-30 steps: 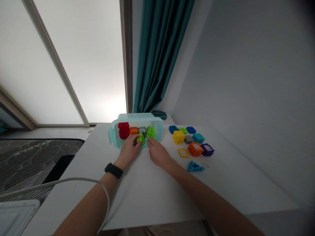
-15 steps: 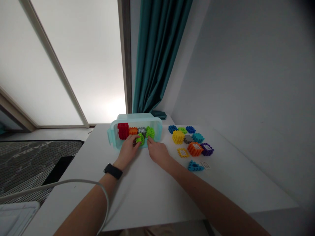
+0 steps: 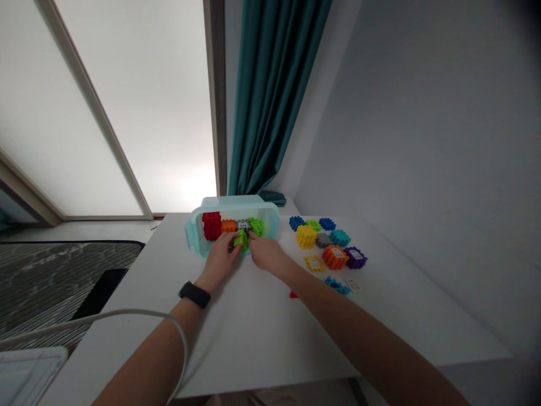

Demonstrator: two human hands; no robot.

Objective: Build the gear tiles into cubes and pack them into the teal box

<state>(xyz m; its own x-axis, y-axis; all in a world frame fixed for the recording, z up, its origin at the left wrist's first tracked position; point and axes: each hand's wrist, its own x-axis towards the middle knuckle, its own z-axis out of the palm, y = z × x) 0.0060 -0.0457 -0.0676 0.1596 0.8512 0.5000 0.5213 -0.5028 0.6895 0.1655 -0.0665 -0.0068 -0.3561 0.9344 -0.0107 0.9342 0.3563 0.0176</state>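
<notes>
Right grip (image 3: 265, 252) has moved in against the lime block (image 3: 242, 240) in the box (image 3: 231, 201), closure unclear; left grip (image 3: 218, 262) looks clamped on that block. Five blocks sit boxed, lime included. Ten pieces (image 3: 323, 239) lie right of the grips on the table (image 3: 253, 338), plus a red scrap (image 3: 292, 294) by the right forearm.

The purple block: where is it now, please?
In the head view, the purple block sits on the white table, at the right end of the loose blocks, just right of the orange block.
</notes>
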